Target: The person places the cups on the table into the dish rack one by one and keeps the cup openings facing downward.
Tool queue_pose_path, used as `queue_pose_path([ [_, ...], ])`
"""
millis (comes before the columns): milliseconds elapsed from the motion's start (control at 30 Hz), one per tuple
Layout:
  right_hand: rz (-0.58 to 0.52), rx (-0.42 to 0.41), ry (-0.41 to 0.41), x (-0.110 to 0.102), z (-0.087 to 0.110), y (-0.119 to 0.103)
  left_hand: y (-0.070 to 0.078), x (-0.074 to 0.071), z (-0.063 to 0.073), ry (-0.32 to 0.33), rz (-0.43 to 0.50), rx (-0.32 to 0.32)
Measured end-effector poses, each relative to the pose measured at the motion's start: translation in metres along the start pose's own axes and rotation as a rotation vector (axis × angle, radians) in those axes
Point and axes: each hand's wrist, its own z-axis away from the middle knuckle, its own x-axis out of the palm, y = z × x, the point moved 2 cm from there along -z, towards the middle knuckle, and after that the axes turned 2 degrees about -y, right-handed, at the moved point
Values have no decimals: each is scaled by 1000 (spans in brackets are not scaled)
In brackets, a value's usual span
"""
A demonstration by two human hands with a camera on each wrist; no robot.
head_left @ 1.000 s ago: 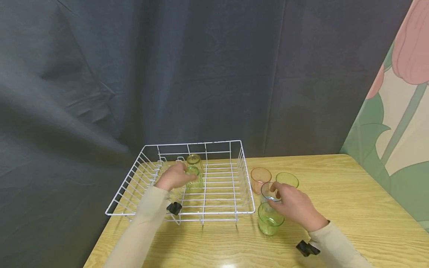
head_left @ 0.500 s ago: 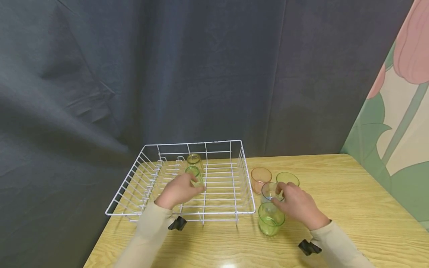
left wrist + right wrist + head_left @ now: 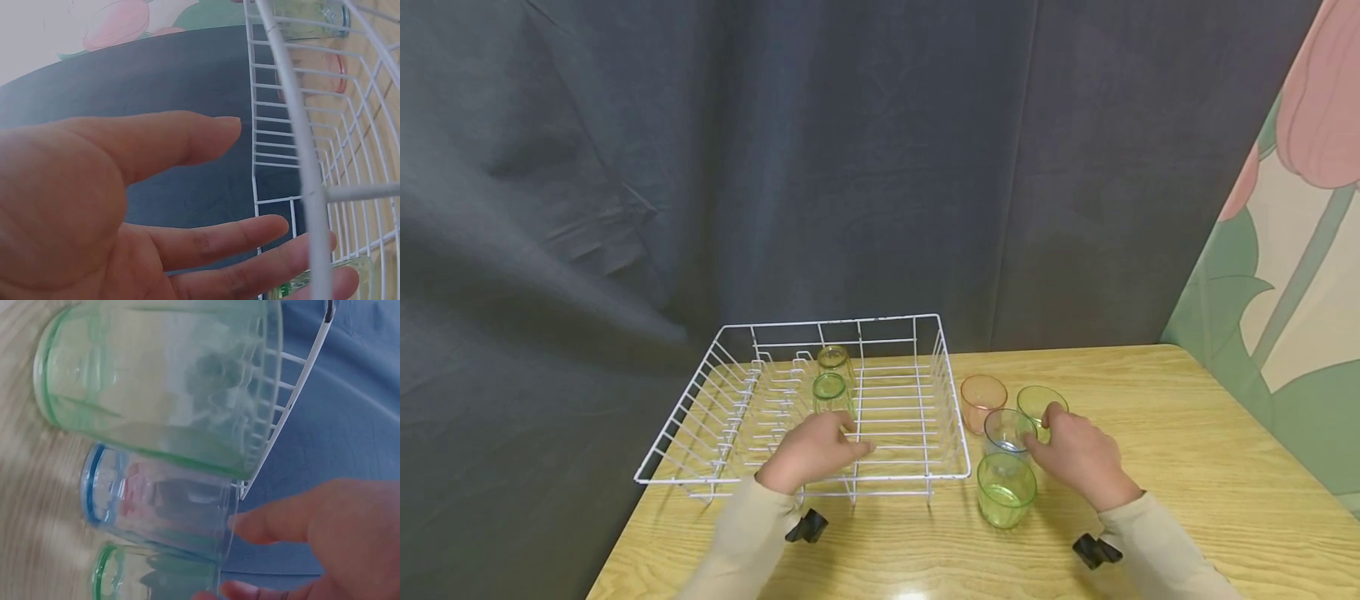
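My left hand hovers with spread fingers and thumb over the front of a white wire dish rack, nothing in its grasp. Just beyond it, a green glass stands upside down in the rack, with an amber glass behind it. To the right of the rack my right hand reaches among upright glasses. Its thumb is at the rim of a clear bluish glass; its fingertips are by the rim of a yellow-green glass. A green glass stands in front.
An orange glass stands close to the rack's right side, behind the bluish one. All sit on a wooden table. A dark curtain hangs behind the table, and a flower-painted wall is at the right.
My left hand has drawn back toward the front of the rack, away from the upside-down green glass. My right hand has shifted slightly right, from the bluish glass toward the yellow-green one.
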Motion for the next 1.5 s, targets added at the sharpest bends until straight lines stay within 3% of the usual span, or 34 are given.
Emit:
queue_pose_path([
  [200, 12, 52, -64, 1, -4, 7, -2, 6, 2, -16, 25, -6],
  [633, -4, 41, -72, 7, -7, 7, -4, 15, 1, -45, 52, -19],
  [1067, -39, 53, -105, 15, -15, 12, -8, 20, 0, -25, 63, 13],
  [1500, -153, 29, -138, 19, -14, 12, -13, 25, -3, -15, 83, 13],
])
